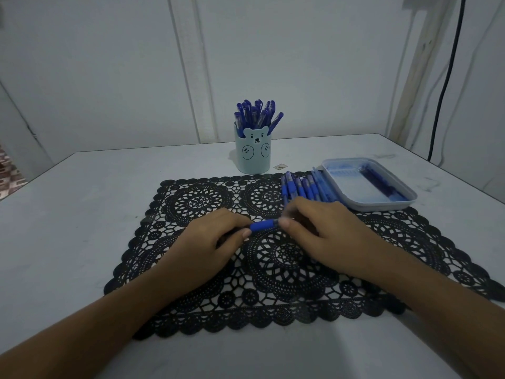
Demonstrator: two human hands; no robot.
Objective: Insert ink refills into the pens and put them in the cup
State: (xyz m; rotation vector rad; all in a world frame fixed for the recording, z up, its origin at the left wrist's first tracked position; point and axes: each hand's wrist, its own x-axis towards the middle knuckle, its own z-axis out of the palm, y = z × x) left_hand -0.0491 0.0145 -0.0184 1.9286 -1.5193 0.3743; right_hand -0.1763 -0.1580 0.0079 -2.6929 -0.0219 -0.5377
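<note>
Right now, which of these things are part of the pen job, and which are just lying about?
Job: pen in left hand and right hand, loose pens, bear cup, tray.
Lying about: lace placemat, black cable, small scrap beside cup.

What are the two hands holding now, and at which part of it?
One blue pen. The left hand holds its left end, the right hand its right end; only the middle shows.

Left hand and right hand grip a pen.
</note>
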